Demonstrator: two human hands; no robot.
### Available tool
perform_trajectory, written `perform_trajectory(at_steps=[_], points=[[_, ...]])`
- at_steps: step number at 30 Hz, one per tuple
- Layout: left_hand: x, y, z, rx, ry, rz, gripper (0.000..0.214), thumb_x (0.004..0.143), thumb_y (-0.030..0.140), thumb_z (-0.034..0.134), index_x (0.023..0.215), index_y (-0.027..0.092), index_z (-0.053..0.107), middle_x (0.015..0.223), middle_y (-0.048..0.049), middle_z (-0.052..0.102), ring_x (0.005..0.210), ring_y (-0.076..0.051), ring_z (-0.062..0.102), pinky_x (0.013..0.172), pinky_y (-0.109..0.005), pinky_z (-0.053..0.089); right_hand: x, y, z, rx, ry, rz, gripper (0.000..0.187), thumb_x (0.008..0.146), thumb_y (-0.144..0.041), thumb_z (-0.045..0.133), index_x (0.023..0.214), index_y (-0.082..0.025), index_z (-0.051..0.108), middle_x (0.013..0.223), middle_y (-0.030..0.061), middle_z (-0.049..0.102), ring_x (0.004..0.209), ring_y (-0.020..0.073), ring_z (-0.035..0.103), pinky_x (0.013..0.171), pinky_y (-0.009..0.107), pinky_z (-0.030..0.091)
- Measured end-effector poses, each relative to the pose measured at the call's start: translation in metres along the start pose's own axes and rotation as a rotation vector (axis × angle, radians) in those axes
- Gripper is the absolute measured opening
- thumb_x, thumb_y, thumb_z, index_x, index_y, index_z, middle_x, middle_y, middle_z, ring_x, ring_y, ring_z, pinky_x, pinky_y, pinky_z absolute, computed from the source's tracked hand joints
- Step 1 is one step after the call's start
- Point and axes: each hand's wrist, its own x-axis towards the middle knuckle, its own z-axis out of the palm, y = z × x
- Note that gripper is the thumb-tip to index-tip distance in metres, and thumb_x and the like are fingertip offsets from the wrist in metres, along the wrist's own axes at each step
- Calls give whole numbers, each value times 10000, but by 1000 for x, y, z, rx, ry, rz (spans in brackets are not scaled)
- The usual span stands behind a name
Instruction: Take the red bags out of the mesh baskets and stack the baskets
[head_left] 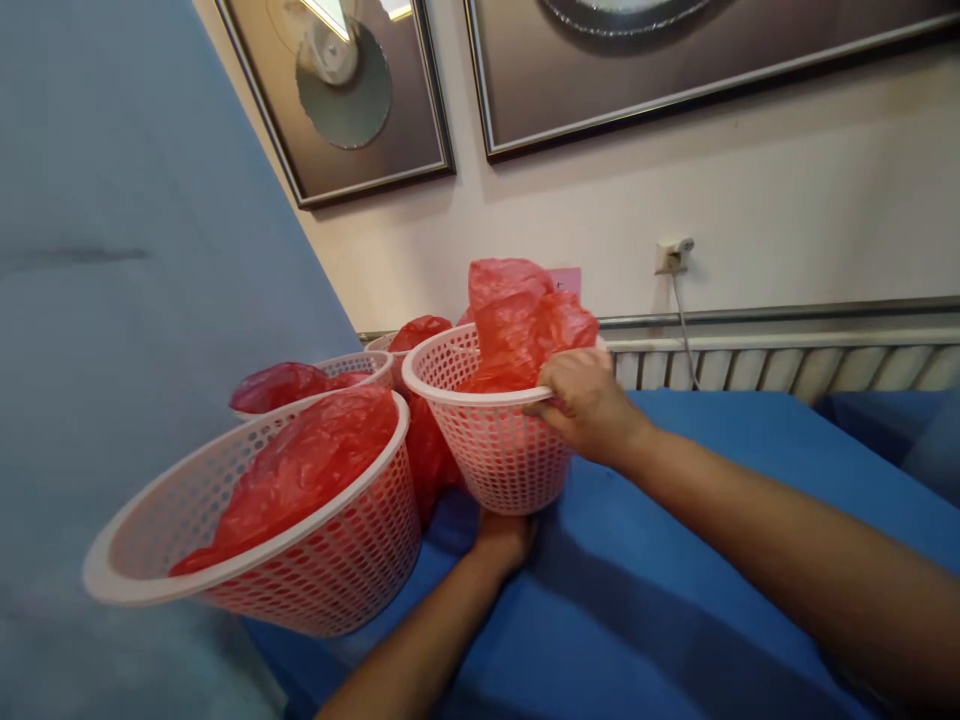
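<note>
A white perforated plastic basket is held up slightly over the blue-covered table, with a crumpled red plastic bag sticking up out of it. My right hand is closed round the basket's right rim, thumb on the outside. Beneath the basket's base, my left hand bears it from below; its fingers are hidden. Just to the left stands a larger-looking white basket, with a red plastic bag inside. Behind it, another white basket holds a red bag.
Further baskets with red bags are partly hidden at the back. The blue-covered table extends right towards a radiator and pipe. A socket with a hanging cord is on the wall. A pale blue surface rises at left.
</note>
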Motion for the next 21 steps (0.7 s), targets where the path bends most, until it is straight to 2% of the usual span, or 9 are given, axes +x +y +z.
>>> perform_trajectory(at_steps=[3,7,9,12,15,17,19,21], points=[[-33,7,-3,-5,-140,43,604,823,292,642,1419,222,571,1520,-99,532,1417,-315,462,1208,-467,348,9,-11,28,2,-174,48,171,909,-321,689,852,-182,607,865,41,673,892,221,578,837,364,319],[-61,20,-12,-92,-310,49,543,847,286,618,1383,196,603,1546,-128,495,1445,-328,427,1206,-498,342,12,-22,32,-42,-300,29,187,946,-341,647,895,-161,636,898,69,700,890,235,600,818,371,326],[-67,27,-13,-178,-331,97,489,841,248,623,1328,205,638,1484,-118,566,1401,-310,486,1192,-486,369,11,-29,31,-43,-319,11,198,953,-347,638,899,-157,641,908,79,709,903,242,606,824,375,330],[-71,37,-7,-267,-287,145,413,833,194,627,1243,218,671,1378,-91,655,1303,-274,576,1154,-453,428,4,-39,34,-47,-314,28,177,945,-328,638,912,-154,639,922,89,715,911,251,613,814,379,339],[-74,45,-6,-279,-160,177,365,857,136,573,1197,224,671,1315,-74,693,1220,-244,635,1100,-430,490,-6,-45,34,-70,-326,33,160,933,-307,638,914,-148,634,894,100,710,871,258,614,776,379,344],[-82,47,-20,-251,16,242,379,895,120,517,1236,236,635,1305,-79,695,1207,-233,646,1062,-417,525,-10,-44,26,-80,-324,5,160,928,-304,636,902,-146,630,882,105,704,855,258,607,769,380,344],[-96,47,-51,-173,238,347,440,922,126,496,1331,275,559,1306,-77,689,1219,-234,643,1027,-417,551,-12,-40,12,-71,-306,-44,161,930,-303,620,873,-153,620,859,98,692,838,251,593,773,382,342],[-113,42,-97,-26,445,430,517,913,125,522,1380,348,505,1282,-55,698,1189,-245,661,979,-436,574,-14,-32,-2,-33,-275,-93,163,922,-302,615,835,-165,602,818,79,671,814,238,573,774,380,337]])
